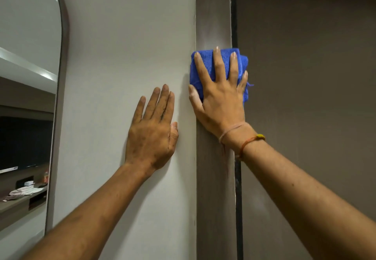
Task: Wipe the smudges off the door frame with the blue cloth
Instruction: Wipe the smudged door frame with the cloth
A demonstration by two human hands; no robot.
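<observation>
A grey-brown door frame [213,15] runs top to bottom right of centre. My right hand [220,101] lies flat with fingers spread on a folded blue cloth [223,60], pressing it against the frame at mid height. A pale smudged streak shows on the frame just above the cloth. My left hand [152,133] rests flat on the pale wall [130,36] left of the frame, fingers together and pointing up, holding nothing.
A dark gap [234,15] separates the frame from the brown door [305,76] on the right. At the far left hangs an arched mirror [26,97] reflecting a shelf with cloths and small items.
</observation>
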